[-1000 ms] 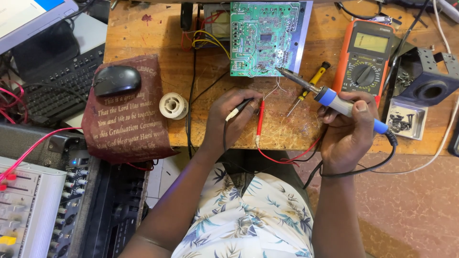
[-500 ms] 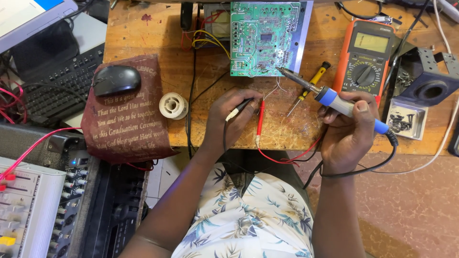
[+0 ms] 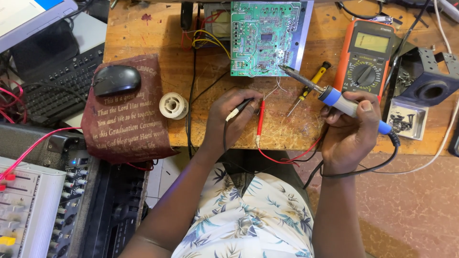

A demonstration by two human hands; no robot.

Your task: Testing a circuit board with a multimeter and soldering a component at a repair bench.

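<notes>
A green circuit board (image 3: 260, 36) lies at the back of the wooden bench (image 3: 148, 43). My right hand (image 3: 349, 126) grips a blue-handled soldering iron (image 3: 334, 98), its tip touching the board's lower right edge. My left hand (image 3: 229, 117) rests on the bench in front of the board, fingers pinched on a thin solder wire (image 3: 270, 93) that runs up toward the iron's tip. A black probe (image 3: 239, 109) lies under its fingers and a red probe (image 3: 260, 117) lies just to its right.
An orange multimeter (image 3: 366, 55) stands right of the board, a yellow screwdriver (image 3: 311, 86) beside it. A solder spool (image 3: 173, 105), a black mouse (image 3: 116, 80) on a maroon cloth (image 3: 125, 129), a keyboard (image 3: 60, 83), an audio mixer (image 3: 28, 210) and a screw tray (image 3: 405, 122) surround the bench.
</notes>
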